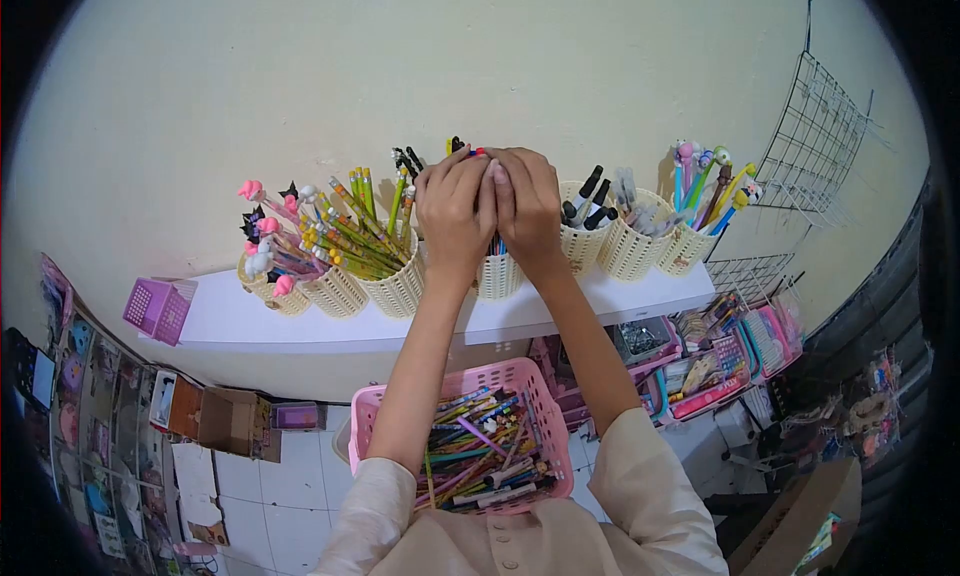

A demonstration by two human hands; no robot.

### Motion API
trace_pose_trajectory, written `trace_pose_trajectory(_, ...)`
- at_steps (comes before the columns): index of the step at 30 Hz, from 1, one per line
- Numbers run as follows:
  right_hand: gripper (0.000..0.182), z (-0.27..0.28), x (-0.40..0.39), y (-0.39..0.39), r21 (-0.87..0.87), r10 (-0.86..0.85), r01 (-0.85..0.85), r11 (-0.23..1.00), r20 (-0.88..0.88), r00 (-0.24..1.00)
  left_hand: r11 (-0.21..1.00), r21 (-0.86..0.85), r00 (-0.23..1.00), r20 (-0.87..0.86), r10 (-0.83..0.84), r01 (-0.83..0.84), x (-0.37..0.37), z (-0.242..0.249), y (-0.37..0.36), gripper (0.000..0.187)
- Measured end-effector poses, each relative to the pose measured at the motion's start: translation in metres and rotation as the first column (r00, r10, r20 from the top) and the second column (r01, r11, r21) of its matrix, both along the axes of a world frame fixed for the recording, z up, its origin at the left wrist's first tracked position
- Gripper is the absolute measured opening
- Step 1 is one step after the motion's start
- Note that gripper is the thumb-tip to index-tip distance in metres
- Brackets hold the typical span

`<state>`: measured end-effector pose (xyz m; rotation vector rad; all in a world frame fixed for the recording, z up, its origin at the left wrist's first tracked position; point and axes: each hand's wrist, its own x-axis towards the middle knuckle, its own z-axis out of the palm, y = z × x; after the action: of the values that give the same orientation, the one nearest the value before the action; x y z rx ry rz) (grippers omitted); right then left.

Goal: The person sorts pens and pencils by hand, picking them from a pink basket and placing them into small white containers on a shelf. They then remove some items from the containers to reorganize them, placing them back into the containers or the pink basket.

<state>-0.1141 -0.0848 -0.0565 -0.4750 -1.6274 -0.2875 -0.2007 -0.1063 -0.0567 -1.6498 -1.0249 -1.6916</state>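
Observation:
My left hand (455,211) and my right hand (527,204) are side by side, fingers curled together over the tops of a bunch of pens (497,246). The pens stand in a cream perforated cup (498,278) on a white shelf (290,328). Red and blue bits show above my fingers; most of the bunch is hidden by my hands. To the left, a cream cup (398,288) holds many yellow-green pencils (365,231). On the right, another cup (583,248) has black-capped markers (592,198) in it.
Farther right stand cups with figure-topped pens (715,181). A small purple basket (158,311) sits at the shelf's left end. Below me is a pink basket (370,416) full of pens and pencils. A wire grid (812,126) leans on the right wall; stocked trays (700,376) lie beneath.

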Motion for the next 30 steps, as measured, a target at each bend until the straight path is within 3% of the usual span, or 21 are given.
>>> trace_pose_trajectory(5,0.020,-0.004,0.007,-0.009,0.095,-0.100,0.097,0.991,0.032,0.994,0.987,0.069,0.988,-0.069,-0.137,0.142,-0.008,0.000,0.001,0.012)
trace_pose_trajectory(7,0.022,-0.005,0.012,-0.013,0.090,-0.132,0.126,0.988,0.053,0.990,0.924,-0.100,0.928,0.094,-0.362,0.370,-0.011,0.001,-0.002,0.025)
trace_pose_trajectory(8,0.027,-0.003,0.016,-0.012,-0.016,0.016,-0.016,1.000,-0.016,1.000,0.838,-0.211,0.851,0.290,-0.438,0.503,-0.013,-0.002,-0.002,0.035)
trace_pose_trajectory(9,0.031,-0.001,0.021,-0.011,-0.107,0.155,-0.166,0.980,-0.099,0.983,0.840,-0.210,0.853,0.284,-0.437,0.500,-0.011,0.001,-0.003,0.035)
trace_pose_trajectory(10,0.037,-0.001,0.024,-0.012,-0.273,0.261,-0.332,0.903,-0.267,0.928,0.831,-0.145,0.816,0.338,-0.469,0.538,-0.006,0.005,-0.004,0.035)
trace_pose_trajectory(11,0.037,0.001,0.027,-0.013,-0.272,0.266,-0.336,0.902,-0.263,0.927,0.819,-0.078,0.772,0.394,-0.499,0.569,-0.003,0.007,-0.005,0.036)
trace_pose_trajectory(13,0.038,0.005,0.031,-0.020,-0.081,0.095,-0.117,0.990,-0.230,0.968,0.846,-0.102,0.815,0.350,-0.462,0.523,-0.005,0.013,-0.011,0.034)
trace_pose_trajectory(15,0.036,-0.005,0.033,-0.024,-0.032,0.051,-0.057,0.998,-0.163,0.985,0.953,-0.075,0.956,0.035,-0.292,0.294,-0.006,0.018,-0.010,0.033)
trace_pose_trajectory(17,0.036,-0.014,0.036,-0.032,-0.042,-0.138,0.143,0.989,0.101,0.985,0.952,-0.125,0.960,0.008,-0.281,0.280,-0.003,0.019,-0.011,0.029)
trace_pose_trajectory(19,0.035,-0.021,0.033,-0.030,-0.068,-0.096,0.105,0.992,0.126,0.987,0.977,-0.212,0.975,-0.219,-0.046,-0.002,-0.003,0.015,-0.010,0.026)
trace_pose_trajectory(20,0.036,-0.024,0.034,-0.029,-0.085,-0.096,0.110,0.990,0.149,0.984,0.968,-0.247,0.970,-0.243,-0.028,-0.034,-0.004,0.011,-0.009,0.024)
trace_pose_trajectory(21,0.037,-0.028,0.035,-0.030,-0.111,-0.091,0.112,0.987,0.176,0.980,0.956,-0.291,0.974,-0.227,-0.026,-0.042,-0.003,0.012,-0.010,0.024)
trace_pose_trajectory(23,0.040,-0.036,0.042,-0.033,-0.083,-0.041,0.052,0.995,0.129,0.991,0.986,-0.164,0.968,-0.251,-0.003,-0.040,-0.004,0.016,-0.013,0.024)
trace_pose_trajectory(24,0.039,-0.037,0.047,-0.044,-0.120,0.028,-0.016,0.993,0.093,0.995,0.980,-0.191,0.971,-0.241,0.005,-0.053,-0.006,0.018,-0.022,0.024)
trace_pose_trajectory(26,0.034,-0.050,0.060,-0.075,-0.195,0.085,-0.068,0.979,0.079,0.993,0.983,0.120,0.948,-0.304,-0.095,0.137,-0.011,0.021,-0.040,0.028)
trace_pose_trajectory(27,0.030,-0.060,0.067,-0.090,-0.234,0.078,-0.051,0.971,0.109,0.991,0.970,0.095,0.940,-0.287,-0.187,0.222,-0.014,0.016,-0.057,0.030)
trace_pose_trajectory(28,0.026,-0.072,0.075,-0.101,-0.345,0.187,-0.119,0.931,0.172,0.967,0.949,0.076,0.924,-0.266,-0.275,0.305,-0.020,0.007,-0.082,0.031)
trace_pose_trajectory(29,0.023,-0.085,0.080,-0.111,-0.453,0.298,-0.174,0.874,0.219,0.929,0.937,-0.059,0.911,-0.220,-0.347,0.343,-0.027,-0.007,-0.108,0.029)
trace_pose_trajectory(30,0.021,-0.096,0.081,-0.121,-0.669,0.408,-0.160,0.725,0.231,0.883,0.911,-0.239,0.904,-0.188,-0.384,0.337,-0.040,-0.025,-0.131,0.025)
